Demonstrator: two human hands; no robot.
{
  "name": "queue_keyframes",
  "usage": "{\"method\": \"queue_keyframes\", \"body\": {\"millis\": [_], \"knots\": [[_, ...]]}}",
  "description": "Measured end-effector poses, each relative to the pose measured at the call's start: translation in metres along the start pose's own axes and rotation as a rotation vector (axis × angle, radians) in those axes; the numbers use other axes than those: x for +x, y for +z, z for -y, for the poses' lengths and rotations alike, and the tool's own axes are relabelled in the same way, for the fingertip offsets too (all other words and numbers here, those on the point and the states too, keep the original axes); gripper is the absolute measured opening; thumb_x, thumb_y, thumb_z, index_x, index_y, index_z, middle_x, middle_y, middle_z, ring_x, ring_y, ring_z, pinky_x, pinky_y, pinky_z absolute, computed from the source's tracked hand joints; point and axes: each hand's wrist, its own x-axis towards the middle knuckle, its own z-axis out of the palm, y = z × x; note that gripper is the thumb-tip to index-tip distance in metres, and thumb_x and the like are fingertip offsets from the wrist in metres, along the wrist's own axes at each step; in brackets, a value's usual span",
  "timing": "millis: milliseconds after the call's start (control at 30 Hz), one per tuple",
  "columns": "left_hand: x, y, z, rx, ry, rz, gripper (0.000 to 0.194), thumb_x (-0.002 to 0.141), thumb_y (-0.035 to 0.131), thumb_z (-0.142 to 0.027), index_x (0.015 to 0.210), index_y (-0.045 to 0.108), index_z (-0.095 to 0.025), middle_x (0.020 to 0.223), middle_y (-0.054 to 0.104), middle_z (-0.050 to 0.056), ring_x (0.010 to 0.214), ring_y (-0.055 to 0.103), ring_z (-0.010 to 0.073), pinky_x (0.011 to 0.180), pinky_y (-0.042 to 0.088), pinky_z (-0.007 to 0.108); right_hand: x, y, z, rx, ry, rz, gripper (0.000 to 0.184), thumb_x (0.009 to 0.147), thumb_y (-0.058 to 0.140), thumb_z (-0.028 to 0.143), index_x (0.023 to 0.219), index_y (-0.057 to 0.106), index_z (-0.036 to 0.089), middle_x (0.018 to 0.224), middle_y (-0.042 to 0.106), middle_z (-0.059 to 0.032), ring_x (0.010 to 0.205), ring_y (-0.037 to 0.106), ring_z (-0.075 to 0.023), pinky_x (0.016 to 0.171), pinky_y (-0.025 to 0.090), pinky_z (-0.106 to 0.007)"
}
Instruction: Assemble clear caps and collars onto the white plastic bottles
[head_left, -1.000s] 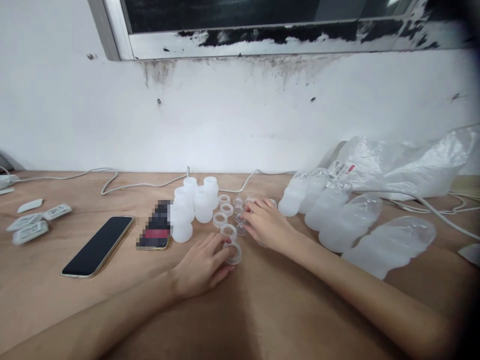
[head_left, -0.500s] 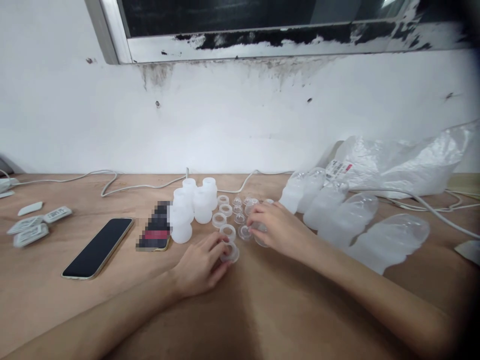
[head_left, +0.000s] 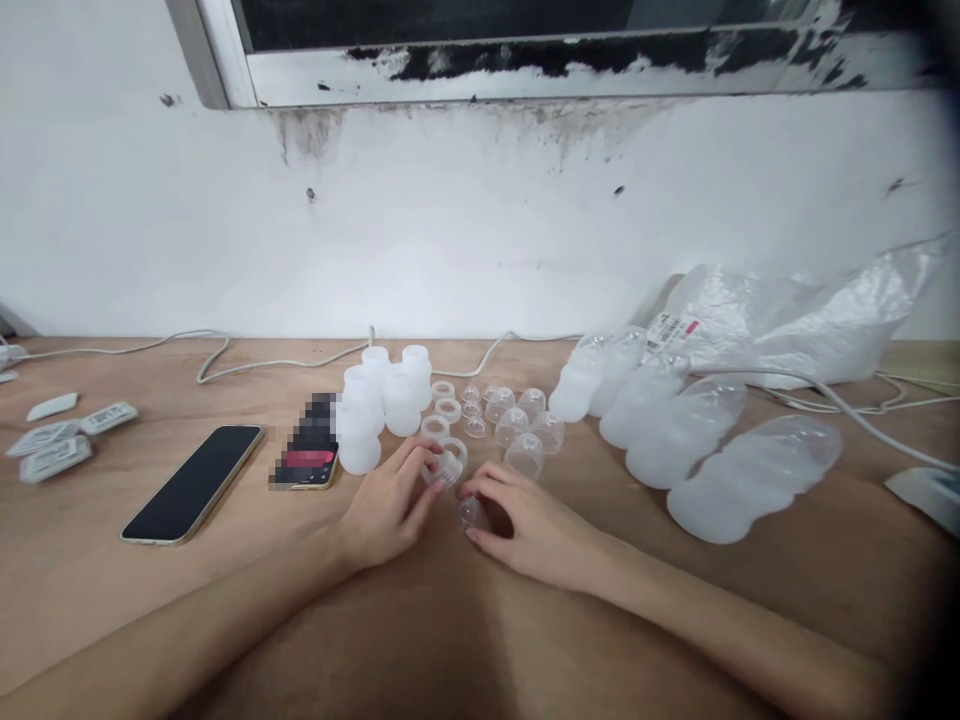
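My left hand [head_left: 390,500] is closed on a clear threaded collar ring [head_left: 442,470], pinched between thumb and fingers. Just to its right, my right hand [head_left: 517,515] grips a small clear teat [head_left: 472,514] by fingertips and thumb, low over the table. Beyond my left hand lie several loose collar rings [head_left: 448,409]. Behind the hands stand several clear teats [head_left: 474,427], and to their right sit several clear dome caps [head_left: 523,456].
White translucent bottles [head_left: 360,450] stand left of the rings; rounded translucent containers [head_left: 720,495] lie at right before a plastic bag [head_left: 795,320]. Two phones [head_left: 193,485] and white packets [head_left: 56,458] lie left. A white cable [head_left: 285,362] runs along the wall.
My right hand has moved left and nearer from the dome caps, now with a teat in its fingers. My left hand has shifted slightly up and left with the collar ring. The view has tilted slightly.
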Motion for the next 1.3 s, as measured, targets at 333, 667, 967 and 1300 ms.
{"method": "queue_keyframes", "body": {"millis": [333,667,967,1300], "knots": [[0.001,-0.001,0.002,-0.053,0.018,-0.008,0.007,0.087,0.037,-0.020,0.092,0.041,-0.019,0.115,0.047,0.009,0.094,0.054,0.0182,0.076,0.047,0.031,-0.005,0.017,-0.007,0.087,-0.068,-0.151,0.019,0.082,0.051,0.020,0.100,0.055,0.019,0.100,0.053,-0.0064,0.093,0.051,-0.0167,0.084,0.043,-0.033],[0.002,-0.001,0.001,-0.284,0.003,0.037,0.010,0.088,0.040,-0.021,0.094,0.046,-0.017,0.113,0.050,0.007,0.091,0.055,0.0139,0.072,0.050,0.025,-0.006,0.018,-0.007,0.096,-0.080,-0.242,0.021,0.084,0.048,0.023,0.104,0.052,0.017,0.095,0.051,-0.0060,0.081,0.053,-0.0142,0.075,0.046,-0.029],[0.005,0.002,0.007,-0.578,-0.206,-0.117,0.016,0.087,0.043,-0.030,0.090,0.049,-0.015,0.111,0.051,0.008,0.085,0.058,0.0137,0.071,0.053,0.026,0.014,0.021,-0.005,0.183,-0.097,-0.391,0.020,0.083,0.050,0.027,0.101,0.055,0.018,0.104,0.055,-0.0071,0.096,0.053,-0.0170,0.085,0.043,-0.032],[0.002,0.002,0.006,-0.587,-0.204,-0.111,0.017,0.087,0.043,-0.032,0.091,0.048,-0.016,0.118,0.052,0.010,0.087,0.060,0.0152,0.073,0.052,0.027,0.011,0.022,-0.006,0.362,0.070,-0.313,0.027,0.079,0.054,0.040,0.091,0.038,0.021,0.065,0.051,0.0051,0.053,0.047,-0.0107,0.055,0.041,-0.024]]}}
